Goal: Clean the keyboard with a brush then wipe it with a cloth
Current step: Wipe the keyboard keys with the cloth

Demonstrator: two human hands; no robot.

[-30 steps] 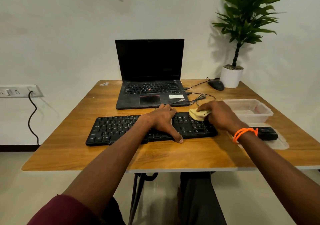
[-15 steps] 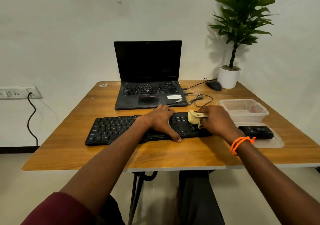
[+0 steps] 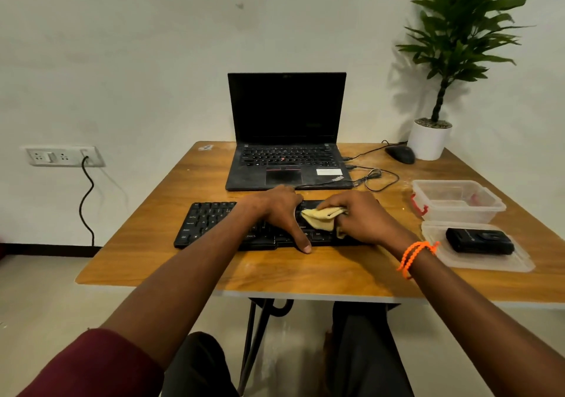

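A black keyboard (image 3: 211, 220) lies across the middle of the wooden table (image 3: 305, 274). My left hand (image 3: 279, 211) rests on its middle, fingers reaching over the far edge and thumb stretched to the near edge. My right hand (image 3: 362, 217) grips a bunched pale yellow cloth (image 3: 319, 217) and presses it on the keys just right of my left hand. The hands hide the keyboard's right half. No brush is plainly visible.
An open black laptop (image 3: 287, 139) stands behind the keyboard, with cables (image 3: 377, 178) and a black mouse (image 3: 400, 153) to its right. A potted plant (image 3: 429, 139), a clear plastic box (image 3: 457, 201) and its lid (image 3: 477, 262) bearing a black device (image 3: 478, 240) sit right.
My right hand has slid the cloth leftward along the keyboard, from its right end toward my left hand. My left hand has stayed in place. The camera view shifted.
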